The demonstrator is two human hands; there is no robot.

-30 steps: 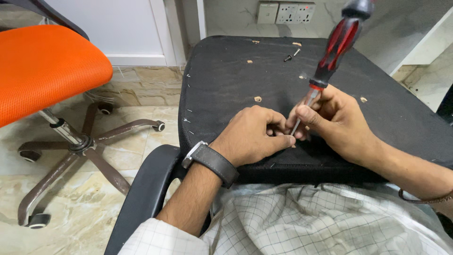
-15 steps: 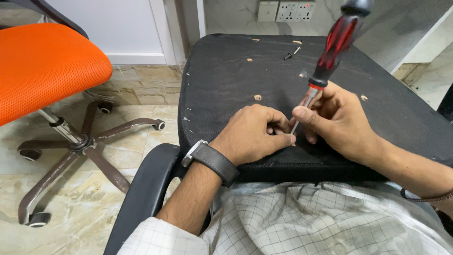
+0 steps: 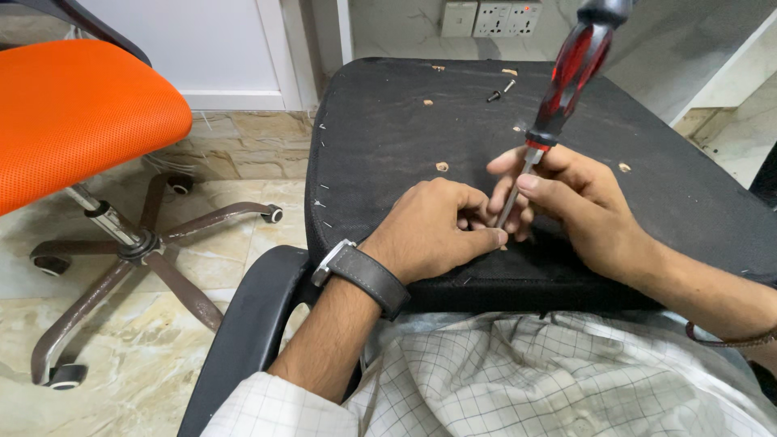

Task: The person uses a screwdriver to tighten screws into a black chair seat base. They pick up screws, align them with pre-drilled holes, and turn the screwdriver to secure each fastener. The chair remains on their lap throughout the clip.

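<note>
My right hand (image 3: 579,206) grips a red screwdriver (image 3: 554,105) upright; my left hand (image 3: 433,231) pinches its tip near the black chair seat's (image 3: 388,137) front edge.

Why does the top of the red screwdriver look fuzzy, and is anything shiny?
Head view: the red and black screwdriver handle is soft and cut off by the top edge, being nearest the camera; the left hand and right hand are sharp. Light is soft and even, with faint shadows. The marble floor shows a mild sheen, no harsh glare.
</note>
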